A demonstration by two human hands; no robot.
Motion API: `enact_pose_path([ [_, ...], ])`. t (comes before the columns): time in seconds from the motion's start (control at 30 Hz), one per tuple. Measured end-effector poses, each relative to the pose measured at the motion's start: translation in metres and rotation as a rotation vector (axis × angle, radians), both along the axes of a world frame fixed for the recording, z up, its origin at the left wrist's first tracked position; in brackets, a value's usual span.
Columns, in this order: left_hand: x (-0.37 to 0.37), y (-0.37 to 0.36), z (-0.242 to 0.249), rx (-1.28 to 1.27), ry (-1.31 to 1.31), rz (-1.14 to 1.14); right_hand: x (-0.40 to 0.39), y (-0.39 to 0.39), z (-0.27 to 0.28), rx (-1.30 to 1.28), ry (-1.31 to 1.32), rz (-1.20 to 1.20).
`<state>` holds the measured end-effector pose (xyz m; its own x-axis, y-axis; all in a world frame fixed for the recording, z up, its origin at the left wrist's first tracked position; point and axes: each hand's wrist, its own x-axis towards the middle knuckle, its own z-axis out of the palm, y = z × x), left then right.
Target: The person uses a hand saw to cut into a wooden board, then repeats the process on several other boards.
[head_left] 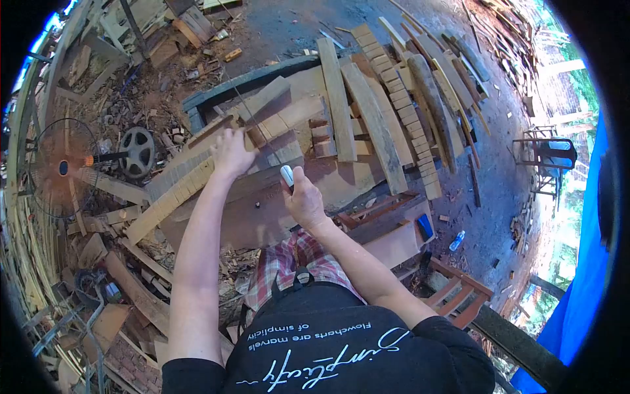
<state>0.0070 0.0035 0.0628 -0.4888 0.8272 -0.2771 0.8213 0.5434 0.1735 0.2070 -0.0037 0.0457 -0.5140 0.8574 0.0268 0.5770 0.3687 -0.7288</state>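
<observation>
left hand [231, 152] laid palm-down, fingers curled over a notched wood strip [172, 194] on the workbench [262, 210], pressing it in place. right hand [303, 200] closed in a fist round a white-capped handle [287, 175]; a thin blade/rod [252, 121] runs from it up & far-left, crossing just right of the left hand. exact tool type cannot be told. more notched strips [397, 98] and plain planks [338, 98] stacked on far side of bench. fan [62, 167] and a wheel [136, 152] seen at left among offcuts. blue bottle [457, 240] on ground at right, well apart.
</observation>
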Motion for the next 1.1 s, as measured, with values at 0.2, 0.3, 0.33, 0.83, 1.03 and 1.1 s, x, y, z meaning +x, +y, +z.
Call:
enact_pose_path([
  [0.2, 0.014, 0.031, 0.001, -0.200, 0.053, -0.020, -0.001, 0.000, 0.002, -0.006, -0.031, 0.001],
  [0.3, 0.016, 0.037, -0.007, -0.270, 0.052, 0.007, 0.006, -0.006, 0.006, 0.011, -0.076, 0.020],
  [0.33, 0.016, 0.038, -0.008, -0.278, 0.054, 0.035, 0.013, -0.012, 0.009, 0.006, -0.051, 0.027],
  [0.83, 0.020, 0.034, -0.020, -0.201, 0.129, 0.026, 0.015, -0.002, 0.007, -0.027, -0.036, 0.027],
  [1.03, 0.017, 0.033, -0.028, -0.225, 0.138, -0.002, 0.026, -0.012, 0.014, -0.125, -0.060, 0.066],
  [1.1, 0.017, 0.031, -0.026, -0.214, 0.122, 0.002, 0.001, 0.005, 0.011, -0.073, -0.052, 0.053],
])
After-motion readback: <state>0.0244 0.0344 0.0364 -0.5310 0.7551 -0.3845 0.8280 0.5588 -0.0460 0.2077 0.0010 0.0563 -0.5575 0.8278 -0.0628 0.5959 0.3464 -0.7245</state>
